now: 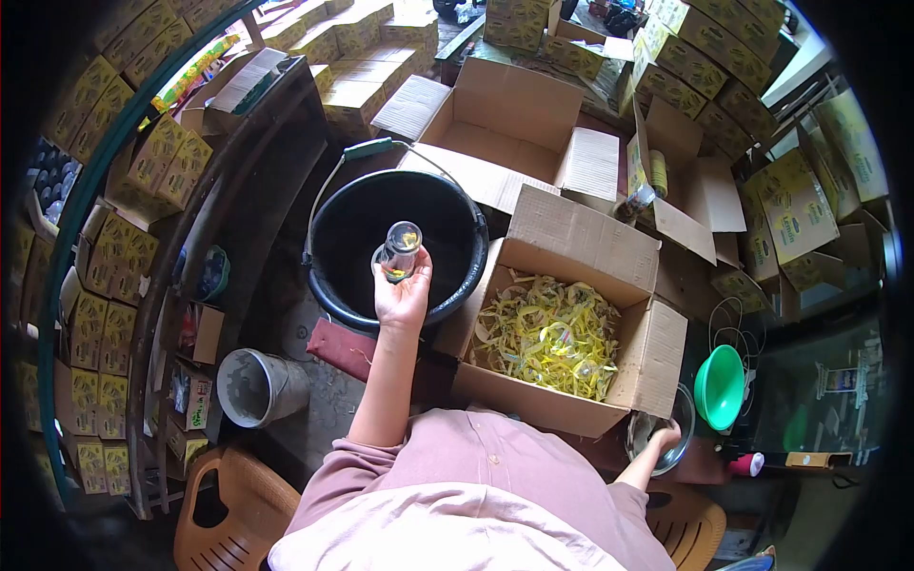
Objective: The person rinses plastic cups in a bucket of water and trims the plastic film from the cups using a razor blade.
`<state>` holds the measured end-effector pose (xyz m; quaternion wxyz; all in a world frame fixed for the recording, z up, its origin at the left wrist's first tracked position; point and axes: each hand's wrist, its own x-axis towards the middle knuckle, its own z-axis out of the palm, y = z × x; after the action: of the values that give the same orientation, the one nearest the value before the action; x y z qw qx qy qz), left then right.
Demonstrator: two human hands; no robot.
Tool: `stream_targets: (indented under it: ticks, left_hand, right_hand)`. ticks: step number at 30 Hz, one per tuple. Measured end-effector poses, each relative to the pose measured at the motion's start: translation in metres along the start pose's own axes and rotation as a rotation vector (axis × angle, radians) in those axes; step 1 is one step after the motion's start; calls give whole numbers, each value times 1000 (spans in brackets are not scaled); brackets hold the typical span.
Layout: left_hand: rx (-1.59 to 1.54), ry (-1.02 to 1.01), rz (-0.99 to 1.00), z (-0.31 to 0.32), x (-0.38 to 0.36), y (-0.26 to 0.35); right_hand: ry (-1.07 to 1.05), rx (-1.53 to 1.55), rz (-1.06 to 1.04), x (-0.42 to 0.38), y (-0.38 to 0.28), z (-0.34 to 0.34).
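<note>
My left hand (pixel 404 297) is palm up over the black bucket (pixel 328 205), its fingers closed round a small clear glass jar (pixel 406 238) with yellow bits in it. The bucket's wire handle with a green grip (pixel 367 147) leans to the far side. At the right, my right hand (pixel 665 436) reaches into a clear glass bowl (pixel 682 455); its fingertips are hard to make out against the glass. Between my hands stands an open cardboard box (pixel 583 221) full of yellow shredded strips (pixel 545 333), with a clear crinkled piece on top.
A green plastic bowl (pixel 720 388) sits to the right. Ahead are another open carton (pixel 519 105) and a smaller box (pixel 700 195) with jars inside. A grey bucket (pixel 264 387) stands at left beside a shelf (pixel 162 314) of yellow cartons (pixel 98 333).
</note>
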<state>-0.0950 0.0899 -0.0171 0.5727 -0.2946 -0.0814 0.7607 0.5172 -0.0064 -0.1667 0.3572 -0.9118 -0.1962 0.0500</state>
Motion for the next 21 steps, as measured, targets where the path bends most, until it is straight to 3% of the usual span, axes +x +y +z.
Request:
stream_targets:
  ticks: [4, 7, 12, 13, 15, 19, 20, 21]
  left_hand:
    - [-26, 33, -27, -1, 2, 3]
    - [-40, 51, -56, -1, 3, 5]
    - [-3, 62, -32, -4, 5, 8]
    - [12, 59, -35, -5, 6, 9]
    - [41, 28, -50, -8, 8, 12]
    - [152, -70, 8, -12, 8, 12]
    - [164, -84, 9, -11, 7, 11]
    - [174, -97, 9, -11, 7, 11]
  right_hand:
    - [-44, 49, 3, -1, -8, -4]
    - [97, -256, -251, 1, -14, -15]
    - [69, 166, -185, -6, -32, -40]
    - [45, -172, -355, -4, -24, -39]
    - [-48, -442, -431, 2, -16, -42]
    - [79, -92, -217, -10, -53, -62]
    - [39, -20, -205, 5, -28, -44]
    - [50, -331, -241, 10, -13, -33]
